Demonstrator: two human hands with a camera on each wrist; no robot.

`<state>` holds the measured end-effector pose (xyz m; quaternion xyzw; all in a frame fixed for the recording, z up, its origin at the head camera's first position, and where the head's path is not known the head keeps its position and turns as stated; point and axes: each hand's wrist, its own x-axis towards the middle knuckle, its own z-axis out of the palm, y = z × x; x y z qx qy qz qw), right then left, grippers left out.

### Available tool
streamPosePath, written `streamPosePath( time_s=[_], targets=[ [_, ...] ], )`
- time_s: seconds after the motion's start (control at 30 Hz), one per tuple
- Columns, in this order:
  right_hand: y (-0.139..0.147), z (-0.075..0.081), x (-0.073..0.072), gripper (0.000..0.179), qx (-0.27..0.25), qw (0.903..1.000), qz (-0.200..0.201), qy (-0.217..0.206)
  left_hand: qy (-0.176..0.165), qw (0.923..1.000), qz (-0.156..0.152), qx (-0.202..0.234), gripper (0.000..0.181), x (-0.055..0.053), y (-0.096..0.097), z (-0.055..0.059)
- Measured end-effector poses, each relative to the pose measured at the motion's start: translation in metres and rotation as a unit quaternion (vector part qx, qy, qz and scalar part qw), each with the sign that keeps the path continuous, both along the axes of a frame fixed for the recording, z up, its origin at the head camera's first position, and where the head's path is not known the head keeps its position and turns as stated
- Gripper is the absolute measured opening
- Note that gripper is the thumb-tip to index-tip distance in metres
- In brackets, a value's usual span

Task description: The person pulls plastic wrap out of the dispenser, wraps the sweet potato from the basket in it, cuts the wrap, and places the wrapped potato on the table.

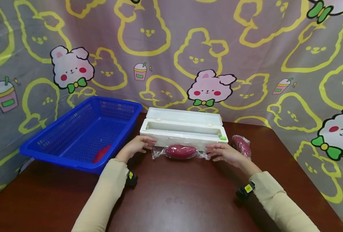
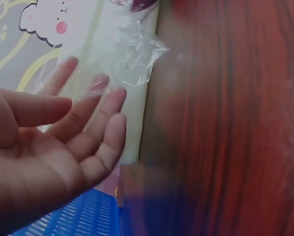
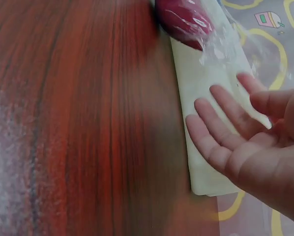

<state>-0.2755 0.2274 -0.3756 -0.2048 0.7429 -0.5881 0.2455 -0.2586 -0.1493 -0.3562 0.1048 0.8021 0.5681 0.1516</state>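
1. I see a wrapped red tuber (image 1: pixel 181 151) just in front of the white box (image 1: pixel 184 116).
2. Its long axis runs left-right, along the box.
3. Crumpled film (image 1: pixel 157 153) ends point towards left hand (image 1: pixel 136 146) and right hand (image 1: pixel 227 154), fingers (image 3: pixel 223 125) apart on both.

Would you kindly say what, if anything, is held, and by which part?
Nothing is held; the left hand and right hand are open near the plastic film.
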Motion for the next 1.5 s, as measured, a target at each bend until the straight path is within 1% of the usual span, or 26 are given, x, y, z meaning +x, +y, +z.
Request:
streamPosePath(
  time_s=[0.03, 0.1, 0.2, 0.27, 0.3, 0.33, 0.37, 0.4, 0.47, 0.5, 0.57, 0.6, 0.67, 0.7, 0.73, 0.8, 0.87, 0.9, 0.93, 0.97, 1.0, 1.1, 1.17, 1.27, 1.4, 1.5],
  targets=[
    [0.000, 0.001, 0.000, 0.034, -0.004, 1.0000, 0.002, 0.001, 0.005, 1.0000, -0.005, 0.005, 0.035, 0.002, 0.000, 0.004],
    [0.001, 0.002, 0.001, 0.031, -0.019, 0.9996, 0.019, 0.009, 0.015, 0.9995, -0.025, 0.010, 0.033, 0.003, -0.003, 0.005],
    [0.004, 0.003, 0.003, 0.027, -0.021, 0.9974, 0.062, 0.031, 0.030, 0.9968, -0.074, 0.004, 0.031, -0.003, -0.009, -0.005],
    [0.007, 0.004, 0.005, 0.025, -0.005, 0.9938, 0.097, 0.055, 0.038, 0.9923, -0.118, -0.003, 0.032, -0.006, -0.013, -0.012],
    [0.009, 0.005, 0.006, 0.025, 0.010, 0.9914, 0.111, 0.069, 0.043, 0.9903, -0.132, -0.011, 0.031, -0.007, -0.015, -0.014],
    [0.010, 0.006, 0.007, 0.025, 0.027, 0.9889, 0.121, 0.082, 0.049, 0.9890, -0.138, -0.023, 0.031, -0.007, -0.016, -0.016],
    [0.011, 0.007, 0.008, 0.025, 0.042, 0.9865, 0.127, 0.094, 0.053, 0.9889, -0.134, -0.035, 0.031, -0.006, -0.016, -0.015],
    [0.012, 0.009, 0.010, 0.025, 0.056, 0.9842, 0.130, 0.105, 0.068, 0.9879, -0.129, -0.051, 0.030, -0.005, -0.016, -0.014],
    [0.013, 0.014, 0.013, 0.026, 0.081, 0.9818, 0.122, 0.121, 0.114, 0.9833, -0.101, -0.100, 0.026, -0.002, -0.012, -0.010],
    [0.012, 0.016, 0.014, 0.025, 0.091, 0.9802, 0.115, 0.133, 0.146, 0.9774, -0.085, -0.127, 0.024, 0.001, -0.009, -0.006],
    [0.007, 0.021, 0.016, 0.025, 0.114, 0.9734, 0.098, 0.173, 0.214, 0.9600, -0.066, -0.169, 0.019, 0.004, 0.001, 0.002],
    [0.004, 0.023, 0.017, 0.026, 0.126, 0.9684, 0.089, 0.196, 0.245, 0.9498, -0.068, -0.182, 0.017, 0.006, 0.007, 0.004],
    [-0.007, 0.026, 0.020, 0.030, 0.147, 0.9546, 0.078, 0.247, 0.291, 0.9310, -0.092, -0.200, 0.015, 0.010, 0.021, 0.008],
    [-0.014, 0.027, 0.021, 0.032, 0.157, 0.9468, 0.076, 0.270, 0.307, 0.9219, -0.110, -0.210, 0.018, 0.012, 0.029, 0.009],
    [-0.021, 0.027, 0.023, 0.035, 0.170, 0.9374, 0.076, 0.295, 0.314, 0.9148, -0.131, -0.217, 0.023, 0.014, 0.036, 0.009],
    [-0.035, 0.027, 0.025, 0.044, 0.193, 0.9207, 0.081, 0.329, 0.325, 0.8967, -0.166, -0.251, 0.036, 0.018, 0.049, 0.007],
    [-0.047, 0.025, 0.028, 0.053, 0.220, 0.9049, 0.090, 0.353, 0.335, 0.8783, -0.181, -0.289, 0.048, 0.021, 0.058, 0.003],
    [-0.051, 0.022, 0.029, 0.057, 0.237, 0.8967, 0.091, 0.363, 0.336, 0.8723, -0.185, -0.303, 0.052, 0.022, 0.061, 0.000],
    [-0.056, 0.020, 0.030, 0.061, 0.252, 0.8895, 0.094, 0.369, 0.335, 0.8688, -0.188, -0.312, 0.055, 0.023, 0.064, -0.002],
    [-0.059, 0.017, 0.031, 0.065, 0.266, 0.8847, 0.094, 0.371, 0.334, 0.8663, -0.189, -0.320, 0.058, 0.023, 0.066, -0.006],
    [-0.061, 0.015, 0.032, 0.069, 0.276, 0.8816, 0.096, 0.371, 0.330, 0.8662, -0.190, -0.324, 0.062, 0.023, 0.067, -0.008],
    [-0.068, 0.006, 0.033, 0.076, 0.290, 0.8759, 0.099, 0.372, 0.318, 0.8684, -0.193, -0.328, 0.071, 0.021, 0.069, -0.015],
    [-0.070, 0.002, 0.032, 0.079, 0.294, 0.8710, 0.101, 0.380, 0.316, 0.8687, -0.191, -0.330, 0.075, 0.020, 0.069, -0.018],
    [-0.073, -0.002, 0.029, 0.078, 0.296, 0.8646, 0.095, 0.394, 0.314, 0.8696, -0.184, -0.334, 0.075, 0.018, 0.070, -0.019],
    [-0.074, -0.004, 0.027, 0.075, 0.296, 0.8648, 0.083, 0.397, 0.308, 0.8713, -0.176, -0.339, 0.074, 0.018, 0.070, -0.019],
    [-0.075, -0.006, 0.027, 0.072, 0.298, 0.8639, 0.075, 0.399, 0.318, 0.8669, -0.177, -0.341, 0.071, 0.017, 0.070, -0.019]
  ],
)
